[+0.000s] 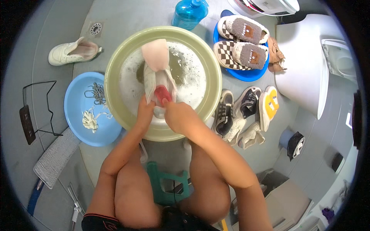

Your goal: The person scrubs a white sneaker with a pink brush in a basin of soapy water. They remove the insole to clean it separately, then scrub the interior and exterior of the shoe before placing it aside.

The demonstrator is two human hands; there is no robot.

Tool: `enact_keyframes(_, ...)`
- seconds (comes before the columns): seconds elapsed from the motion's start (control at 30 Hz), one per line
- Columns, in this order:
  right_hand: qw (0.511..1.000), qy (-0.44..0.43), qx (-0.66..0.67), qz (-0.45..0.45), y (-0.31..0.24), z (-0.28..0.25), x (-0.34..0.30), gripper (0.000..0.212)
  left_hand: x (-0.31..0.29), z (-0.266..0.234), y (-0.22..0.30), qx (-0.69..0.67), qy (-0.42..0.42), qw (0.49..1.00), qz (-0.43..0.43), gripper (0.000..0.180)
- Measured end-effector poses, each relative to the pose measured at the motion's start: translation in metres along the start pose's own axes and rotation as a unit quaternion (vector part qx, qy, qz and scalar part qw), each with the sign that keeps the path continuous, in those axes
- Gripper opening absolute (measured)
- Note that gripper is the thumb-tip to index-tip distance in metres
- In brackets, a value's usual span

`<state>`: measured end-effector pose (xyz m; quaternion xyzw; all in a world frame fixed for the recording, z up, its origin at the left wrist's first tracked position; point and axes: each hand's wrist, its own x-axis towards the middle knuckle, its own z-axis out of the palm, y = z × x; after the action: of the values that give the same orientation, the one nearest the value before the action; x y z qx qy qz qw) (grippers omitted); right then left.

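Note:
A white shoe point(150, 79) is held over a pale green basin point(213, 77) of foamy water, its pale pink tongue point(155, 54) flipped out at the far end. My left hand point(145, 113) grips the shoe's near left side. My right hand point(178, 115) is closed around a red scrub brush point(162, 93) pushed into the shoe's opening; the bristles are hidden. On the floor to the left lies another white shoe point(71, 52). A light blue basin point(75, 125) beside the green one holds grey laces point(96, 93) and white laces point(89, 120).
A blue bottle point(189, 14) stands behind the green basin. Checkered slippers point(239, 57) sit in a blue basin point(246, 77) at right, with several shoes point(239, 115) nearer. A white toilet point(296, 61) is far right. Between my legs is a green stool point(165, 192); a mop point(58, 158) leans left.

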<state>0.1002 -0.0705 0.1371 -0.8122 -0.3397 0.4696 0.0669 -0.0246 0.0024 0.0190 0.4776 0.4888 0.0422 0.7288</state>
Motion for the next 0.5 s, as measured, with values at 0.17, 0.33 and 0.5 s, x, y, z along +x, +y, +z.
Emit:
enact_keyframes(0.17, 0.999, 0.035, -0.020, -0.036, 0.000, 0.002, 0.049, 0.026, 0.002, 0.000, 0.004, -0.009, -0.011, 1.000, -0.008, 0.045)
enact_keyframes(0.33, 0.995, 0.096, -0.029, 0.024, -0.012, 0.010, 0.067, 0.035, 0.007, -0.001, -0.001, -0.032, -0.025, 0.999, 0.016, 0.047)
enact_keyframes(0.5, 0.999, 0.011, -0.015, -0.026, -0.011, 0.012, 0.003, 0.029, 0.009, -0.015, -0.010, -0.032, -0.016, 0.999, 0.039, 0.049)
